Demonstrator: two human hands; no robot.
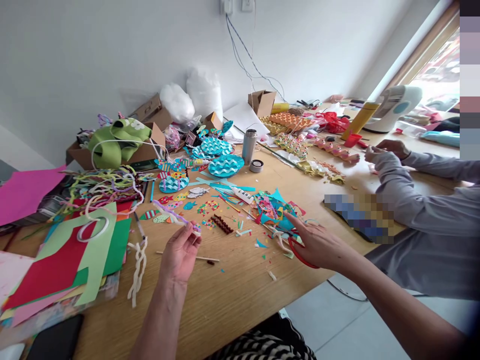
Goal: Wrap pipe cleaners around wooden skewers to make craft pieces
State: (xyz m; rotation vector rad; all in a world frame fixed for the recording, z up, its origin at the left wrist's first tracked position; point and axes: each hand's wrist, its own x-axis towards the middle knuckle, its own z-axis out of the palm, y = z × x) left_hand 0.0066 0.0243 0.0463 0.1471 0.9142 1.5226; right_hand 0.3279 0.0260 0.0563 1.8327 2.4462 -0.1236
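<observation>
Between the thumb and fingers of my left hand is a purple-and-white twisted strand, fuzzy like pipe cleaner, raised over the table. My right hand is at a pair of red-handled scissors, its index finger stretched along them and the grip partly hidden. The blades point toward a heap of blue and coloured paper scraps. White fuzzy strands lie beside the scissors. A thin wooden stick and a brown crimped piece rest near my left hand.
Coloured paper sheets, a tape roll and a heap of fuzzy stems cover the left side. A metal flask stands behind blue wavy paper crafts. A glue tube lies mid-table. Another person's grey sleeves are at right.
</observation>
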